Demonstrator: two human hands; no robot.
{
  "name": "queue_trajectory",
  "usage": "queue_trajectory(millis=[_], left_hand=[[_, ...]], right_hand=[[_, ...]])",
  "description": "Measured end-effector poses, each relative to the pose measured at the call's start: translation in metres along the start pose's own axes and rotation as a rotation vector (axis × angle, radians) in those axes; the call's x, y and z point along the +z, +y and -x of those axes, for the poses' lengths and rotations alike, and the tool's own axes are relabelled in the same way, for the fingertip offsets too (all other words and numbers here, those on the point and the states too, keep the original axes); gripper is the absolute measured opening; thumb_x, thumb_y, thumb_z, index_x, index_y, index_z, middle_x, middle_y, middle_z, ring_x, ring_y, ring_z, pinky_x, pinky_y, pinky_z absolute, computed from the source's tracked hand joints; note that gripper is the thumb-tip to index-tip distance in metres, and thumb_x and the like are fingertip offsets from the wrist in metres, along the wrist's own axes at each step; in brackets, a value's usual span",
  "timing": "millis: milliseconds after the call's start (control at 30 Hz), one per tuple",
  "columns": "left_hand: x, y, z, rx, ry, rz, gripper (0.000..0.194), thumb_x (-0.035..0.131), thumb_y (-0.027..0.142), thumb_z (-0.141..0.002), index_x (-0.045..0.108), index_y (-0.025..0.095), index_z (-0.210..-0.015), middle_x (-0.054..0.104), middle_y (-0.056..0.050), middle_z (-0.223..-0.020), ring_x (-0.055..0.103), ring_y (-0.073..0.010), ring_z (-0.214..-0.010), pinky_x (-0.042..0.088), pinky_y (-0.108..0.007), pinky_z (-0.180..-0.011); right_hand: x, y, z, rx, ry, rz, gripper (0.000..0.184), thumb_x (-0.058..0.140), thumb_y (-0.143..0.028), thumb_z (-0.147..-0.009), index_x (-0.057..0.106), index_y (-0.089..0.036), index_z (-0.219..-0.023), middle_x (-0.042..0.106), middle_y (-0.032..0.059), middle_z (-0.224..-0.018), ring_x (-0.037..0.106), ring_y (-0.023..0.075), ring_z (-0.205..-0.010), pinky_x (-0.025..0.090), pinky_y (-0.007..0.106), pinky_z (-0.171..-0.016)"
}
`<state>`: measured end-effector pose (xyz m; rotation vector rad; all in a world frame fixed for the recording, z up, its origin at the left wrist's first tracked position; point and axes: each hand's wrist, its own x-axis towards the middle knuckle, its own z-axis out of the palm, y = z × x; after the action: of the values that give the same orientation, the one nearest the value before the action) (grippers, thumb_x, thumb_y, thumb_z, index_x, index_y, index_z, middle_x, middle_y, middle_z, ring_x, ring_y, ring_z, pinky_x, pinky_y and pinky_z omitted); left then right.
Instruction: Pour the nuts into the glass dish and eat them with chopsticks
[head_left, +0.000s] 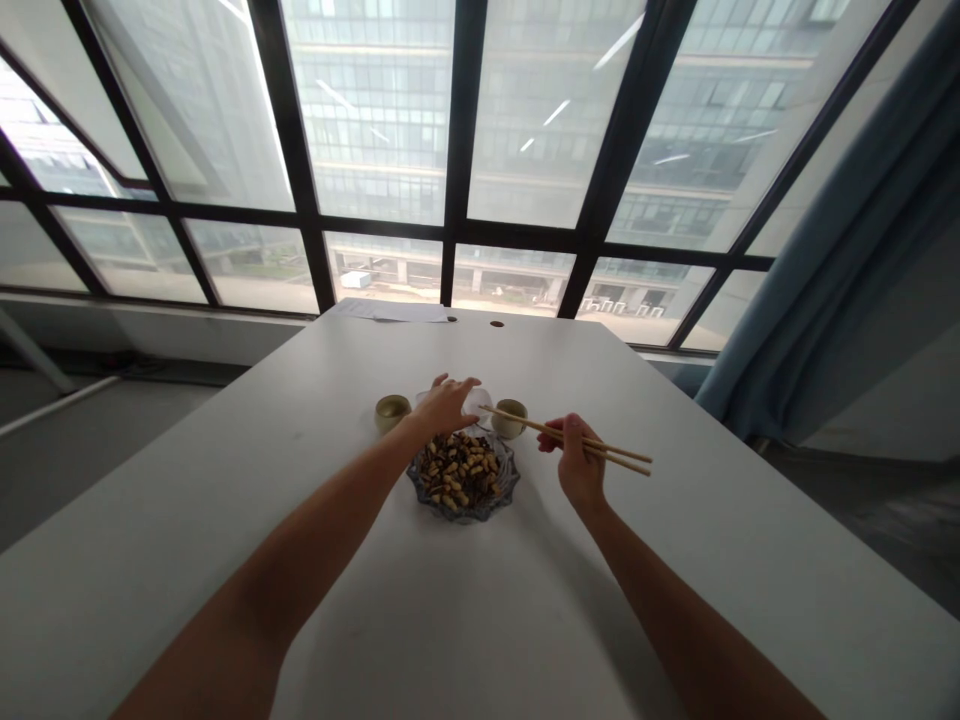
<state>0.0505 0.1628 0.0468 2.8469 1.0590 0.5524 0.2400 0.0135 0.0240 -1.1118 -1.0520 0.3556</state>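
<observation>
We reach left hand [444, 405] by glass bowl [451, 512], fingers spread, hold unclear; right hand [579, 462] grips chopsticks [626, 462]; moving tips needs clearance from cup [508, 426].

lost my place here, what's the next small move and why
I'd probably lower the pale wooden chopsticks toward the tan, nut-like pieces in the scalloped glass bowl: the right hand grips the chopsticks, and their tips, beyond the pieces, seem to hold nothing.

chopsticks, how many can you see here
2. Both chopsticks are in the right hand, back ends one above the other, thin ends crossing in front of the beige cup. The hand partly hides them.
</observation>
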Motion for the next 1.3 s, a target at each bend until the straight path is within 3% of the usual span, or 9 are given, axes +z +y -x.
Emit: queue_trajectory(millis=[133,267,400,533,633,800,1000,1133,1300], left_hand=[[0.002,-0.001,-0.001,-0.08,-0.092,-0.029,0.06,0.063,0.047,-0.082,0.048,0.017,-0.133,0.07,-0.013,-0.116,0.061,-0.0294,-0.119,0.021,-0.053,-0.117],[0.001,-0.005,0.01,-0.043,-0.029,-0.011,0.055,0.063,0.047,-0.083,0.05,0.021,-0.131,0.063,-0.012,-0.132,0.054,-0.0293,-0.127,0.017,-0.056,-0.118],[-0.005,-0.014,0.041,0.006,0.093,0.023,0.043,0.057,0.046,-0.089,0.055,0.023,-0.125,0.058,-0.009,-0.139,0.051,-0.0261,-0.131,0.013,-0.054,-0.12],[-0.012,-0.025,0.081,0.001,0.147,0.045,0.04,0.058,0.048,-0.088,0.058,0.024,-0.121,0.058,-0.008,-0.139,0.05,-0.0264,-0.13,0.017,-0.054,-0.119],[-0.012,-0.031,0.103,0.023,0.181,0.067,0.043,0.061,0.049,-0.086,0.058,0.023,-0.121,0.057,-0.009,-0.141,0.05,-0.0262,-0.129,0.022,-0.052,-0.118],[-0.002,-0.031,0.118,-0.003,0.273,0.103,0.04,0.056,0.04,-0.088,0.057,0.024,-0.124,0.056,-0.009,-0.141,0.047,-0.0257,-0.132,0.023,-0.051,-0.118],[0.005,-0.032,0.123,-0.032,0.309,0.093,0.036,0.054,0.038,-0.089,0.058,0.024,-0.122,0.057,-0.008,-0.14,0.047,-0.0255,-0.133,0.022,-0.05,-0.119],[0.008,-0.034,0.125,-0.057,0.316,0.093,0.035,0.053,0.039,-0.089,0.059,0.025,-0.12,0.057,-0.008,-0.14,0.047,-0.026,-0.134,0.021,-0.05,-0.119],[0.01,-0.035,0.125,-0.061,0.323,0.096,0.034,0.054,0.039,-0.089,0.059,0.023,-0.119,0.058,-0.009,-0.139,0.048,-0.0254,-0.133,0.022,-0.05,-0.118]], right_hand=[[-0.01,-0.02,-0.002,0.042,-0.168,0.043,0.061,0.053,-0.072,-0.086,0.063,-0.017,-0.062,0.057,0.0023,-0.046,0.049,0.0122,-0.037,0.038,0.023,-0.037],[-0.017,-0.037,-0.006,-0.074,-0.328,0.195,0.058,0.053,-0.069,-0.088,0.065,-0.018,-0.063,0.059,0.0025,-0.049,0.051,0.0126,-0.042,0.039,0.023,-0.039],[-0.022,-0.053,-0.009,-0.193,-0.512,0.32,0.057,0.051,-0.062,-0.092,0.063,-0.018,-0.058,0.056,0.0014,-0.047,0.049,0.0111,-0.041,0.036,0.022,-0.039],[-0.014,-0.053,-0.002,-0.06,-0.625,0.264,0.059,0.046,-0.063,-0.094,0.061,-0.018,-0.059,0.055,0.0008,-0.044,0.048,0.0113,-0.037,0.035,0.021,-0.035],[0.0,-0.04,0.01,0.032,-0.632,0.17,0.057,0.046,-0.063,-0.094,0.062,-0.018,-0.063,0.058,0.0016,-0.047,0.053,0.013,-0.04,0.04,0.022,-0.038],[0.016,-0.022,0.023,-0.026,-0.569,0.168,0.051,0.055,-0.06,-0.091,0.066,-0.018,-0.065,0.066,0.0048,-0.058,0.062,0.016,-0.053,0.051,0.025,-0.05],[0.004,-0.031,0.013,0.105,-0.348,0.003,0.058,0.059,-0.07,-0.084,0.065,-0.017,-0.058,0.059,0.0033,-0.044,0.051,0.0132,-0.035,0.041,0.022,-0.033],[0.002,-0.032,0.01,0.251,-0.483,-0.017,0.061,0.063,-0.072,-0.078,0.063,-0.016,-0.053,0.054,0.0032,-0.037,0.046,0.0119,-0.028,0.036,0.021,-0.027],[0.018,-0.023,0.025,0.225,-0.507,-0.014,0.056,0.064,-0.07,-0.079,0.066,-0.017,-0.063,0.063,0.0043,-0.049,0.057,0.0143,-0.04,0.048,0.023,-0.037]])
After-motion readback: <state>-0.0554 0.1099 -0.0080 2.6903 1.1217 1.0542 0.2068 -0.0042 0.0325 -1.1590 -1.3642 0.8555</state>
